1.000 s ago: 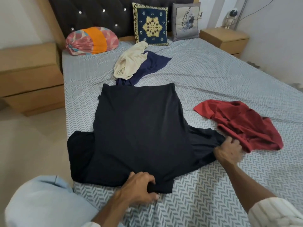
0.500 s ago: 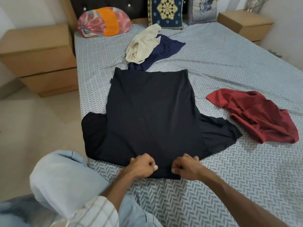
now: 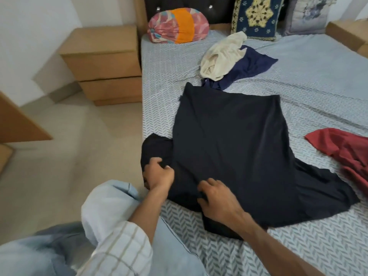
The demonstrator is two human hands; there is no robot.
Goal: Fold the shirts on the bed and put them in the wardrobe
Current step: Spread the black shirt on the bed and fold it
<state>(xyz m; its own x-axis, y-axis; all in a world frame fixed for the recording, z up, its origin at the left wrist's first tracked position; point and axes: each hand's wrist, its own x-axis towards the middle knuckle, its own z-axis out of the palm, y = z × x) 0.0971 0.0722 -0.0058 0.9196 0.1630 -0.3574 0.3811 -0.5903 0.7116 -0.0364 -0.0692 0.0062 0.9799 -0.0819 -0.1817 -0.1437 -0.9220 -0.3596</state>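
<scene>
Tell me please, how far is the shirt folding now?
Done: nothing folded; the black shirt only lies spread flat on the bed. In hand: the left hand grips its sleeve, the right hand rests near its collar. Left: the red shirt, cream shirt and navy shirt lie crumpled. No wardrobe is in view.

Black shirt (image 3: 235, 148) spread flat on bed (image 3: 310, 96) (sleeves out), red, cream, navy shirts crumpled beyond
</scene>
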